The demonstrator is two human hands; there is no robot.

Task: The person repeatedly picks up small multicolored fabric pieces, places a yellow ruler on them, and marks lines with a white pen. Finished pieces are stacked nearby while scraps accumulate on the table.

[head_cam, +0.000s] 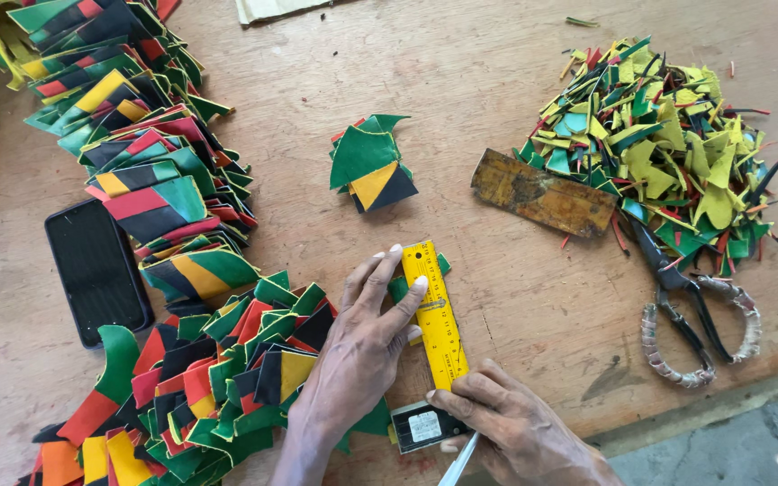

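My left hand [362, 346] presses flat on a yellow ruler [437, 315] that lies over a green piece [398, 288] on the wooden table [515, 297]. Only small green edges of that piece show beside the ruler. My right hand [515, 423] is at the ruler's near end, fingers closed around a thin silver pen-like tool [457, 463]. A small black block with a white label [420, 426] lies under the ruler's near end, touching my right hand's fingers.
Long pile of green, red, yellow and black patchwork pieces [164, 180] runs down the left. A small stack [369, 166] sits mid-table. Scrap heap [668, 135], rusty metal strip [542, 193] and scissors [691, 310] at right. Black phone [96, 270] at left.
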